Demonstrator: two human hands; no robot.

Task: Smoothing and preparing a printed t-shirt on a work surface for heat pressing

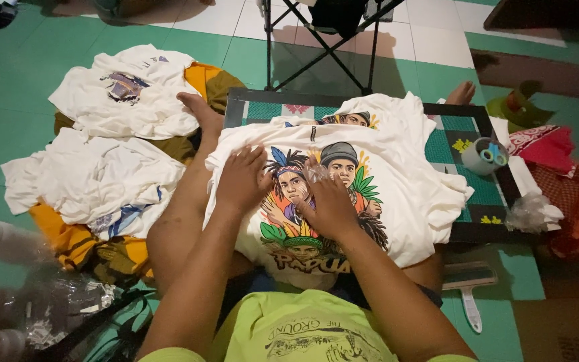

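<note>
Two hands flat on one white cotton T-shirt with colourful printed faces [343,184], lying across low black-framed green patterned counter [467,124]. Left hand [241,179] and right hand [330,204]: grip open, palms pressing, holding nothing. Shirt's long axis runs toward person, collar at far end. Two white shirt heaps [112,134] on floor, left.

T-shirt [397,181] on board [467,127], pile [102,154] left

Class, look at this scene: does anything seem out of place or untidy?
Yes. White shirts lie in loose, crumpled heaps on the green floor, unfolded, beside the printed shirt under both hands.
</note>
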